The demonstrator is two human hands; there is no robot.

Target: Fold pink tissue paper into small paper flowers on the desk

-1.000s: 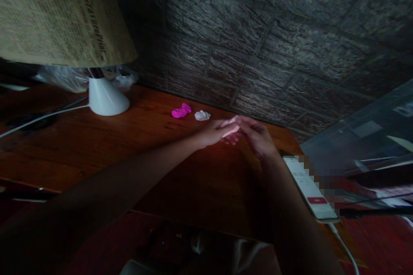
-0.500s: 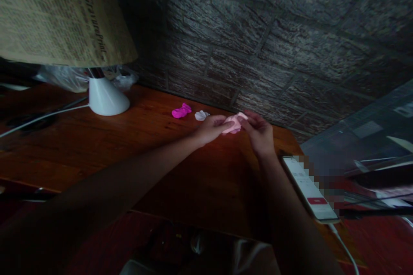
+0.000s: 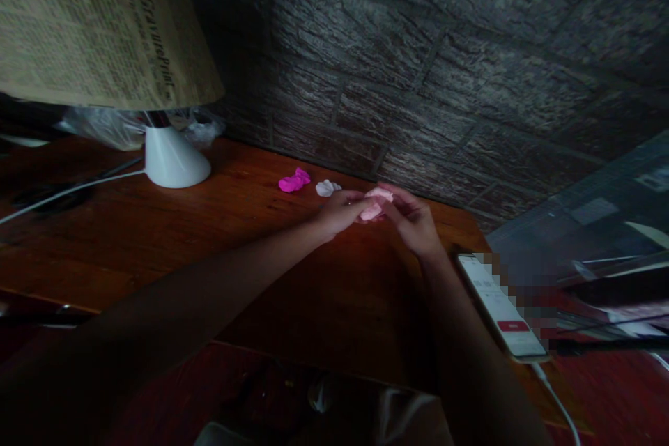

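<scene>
Between my two hands is a lump of soft pale pink modelling clay (image 3: 374, 206), held just over the wooden table. My left hand (image 3: 339, 212) is closed on its left side, thumb on top. From the right, my right hand (image 3: 415, 219) grips the same lump, with its thumb pressed on the clay and its fingers partly hidden behind. Left of my hands, a white lump of clay (image 3: 327, 187) lies on the table close to my left fingers. Further left rests a bright magenta lump of clay (image 3: 294, 180).
A lamp with a white base (image 3: 175, 160) and a newsprint shade (image 3: 104, 28) stands at the left. Behind the wooden table (image 3: 324, 300) rises a stone-patterned wall (image 3: 355, 70). A phone (image 3: 499, 306) with a charging cable lies at the right edge, beside a translucent bin (image 3: 590, 202).
My right hand has moved slightly left, toward my left hand. The pale pink clay looks more compact and pressed together. The white and magenta lumps have stayed put.
</scene>
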